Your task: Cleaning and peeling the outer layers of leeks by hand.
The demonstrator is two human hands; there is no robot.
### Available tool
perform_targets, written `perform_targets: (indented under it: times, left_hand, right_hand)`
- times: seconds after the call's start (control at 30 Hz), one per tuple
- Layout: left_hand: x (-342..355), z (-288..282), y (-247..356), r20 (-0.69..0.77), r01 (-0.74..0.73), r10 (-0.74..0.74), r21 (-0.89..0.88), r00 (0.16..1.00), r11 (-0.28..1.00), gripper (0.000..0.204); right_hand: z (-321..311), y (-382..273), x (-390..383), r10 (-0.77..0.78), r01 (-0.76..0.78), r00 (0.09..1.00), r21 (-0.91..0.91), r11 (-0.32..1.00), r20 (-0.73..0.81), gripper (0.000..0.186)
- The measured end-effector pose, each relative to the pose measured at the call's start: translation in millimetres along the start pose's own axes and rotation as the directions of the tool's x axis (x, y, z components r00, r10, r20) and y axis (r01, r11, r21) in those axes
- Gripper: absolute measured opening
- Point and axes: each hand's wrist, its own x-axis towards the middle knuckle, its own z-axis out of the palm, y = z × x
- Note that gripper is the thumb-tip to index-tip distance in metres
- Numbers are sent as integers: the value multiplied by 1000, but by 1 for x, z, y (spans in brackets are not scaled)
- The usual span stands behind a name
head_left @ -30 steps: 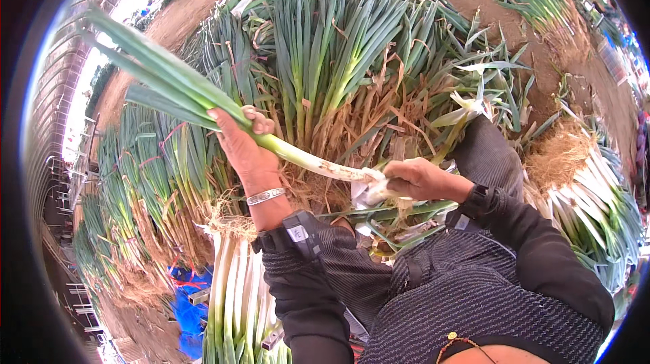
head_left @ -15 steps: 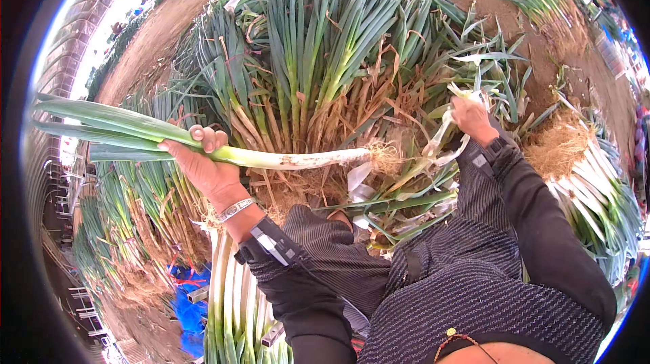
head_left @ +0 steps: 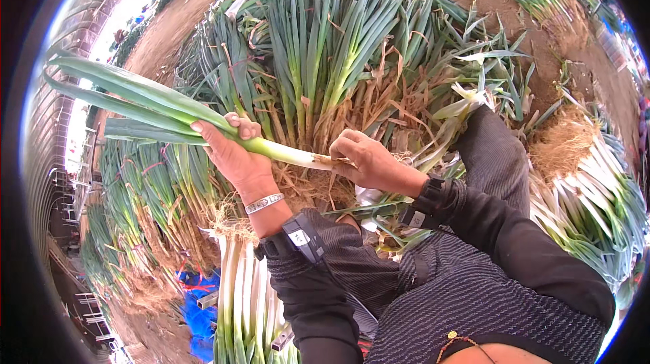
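A long green onion [head_left: 291,153] lies slantwise across the view, its green leaves to the far left and its white stalk to the right. My left hand [head_left: 238,164] is wrapped round it where the leaves meet the stalk. With thumb and fingers closed, my right hand [head_left: 372,162] pinches the white stalk, on a brownish patch toward the root end. The roots are hidden behind that hand. Loose peeled leaves [head_left: 464,108] hang by my right knee.
A big heap of unpeeled green onions [head_left: 305,46] stands ahead, with dry brown leaves at its base. Cleaned green onions [head_left: 247,296] lie at lower left beside blue sheeting [head_left: 201,316]. Another white-stalked pile [head_left: 582,188] lies at right. More bundles [head_left: 162,195] stand at left.
My right hand has let go of the stripped leaf at right and moved left onto the stalk. My left hand has shifted a little to the right with the green onion.
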Motion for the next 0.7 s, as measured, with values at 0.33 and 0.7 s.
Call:
perform_targets:
  times: [0.33,0.7]
  left_hand:
    - [-4,3,-2,-33,-20,21,35,999,999,53]
    - [-2,6,-9,-82,-23,31,93,996,995,53]
  right_hand:
    - [-1,-12,3,31,-30,999,-74,997,17,17]
    - [-1,-8,5,51,-31,995,-214,976,88,20]
